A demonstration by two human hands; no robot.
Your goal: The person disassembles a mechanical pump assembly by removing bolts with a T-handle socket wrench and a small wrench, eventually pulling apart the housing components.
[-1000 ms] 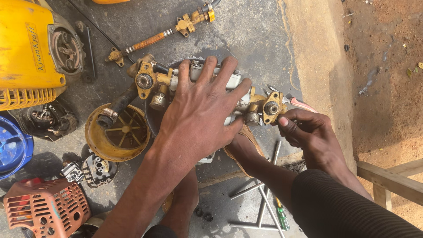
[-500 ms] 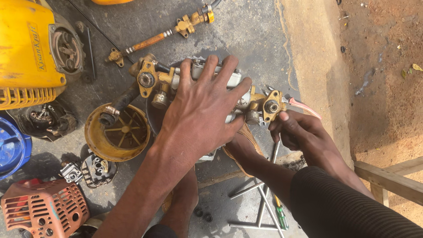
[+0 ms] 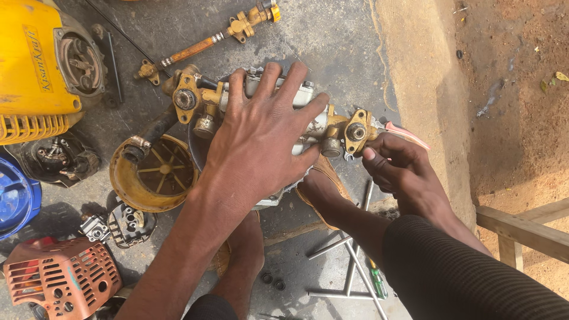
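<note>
My left hand (image 3: 261,136) lies flat with fingers spread on a grey metal pump body (image 3: 308,98) that has brass fittings at both ends. It presses the pump down on the concrete floor. My right hand (image 3: 400,166) is closed around a red-handled tool (image 3: 409,135) at the brass fitting (image 3: 355,131) on the pump's right end. My bare feet (image 3: 323,189) sit under the pump, partly hidden by my arms.
A yellow engine housing (image 3: 35,77) lies top left, a yellow fan cover (image 3: 154,175) beside the pump, an orange vented cover (image 3: 56,281) bottom left. A brass lance (image 3: 207,41) lies above. Metal rods (image 3: 344,261) and a green-handled screwdriver (image 3: 376,281) lie below. A concrete kerb (image 3: 415,71) borders the right.
My right hand has shifted slightly lower at the right brass fitting, still on the red-handled tool. My left hand has stayed pressed on the pump.
</note>
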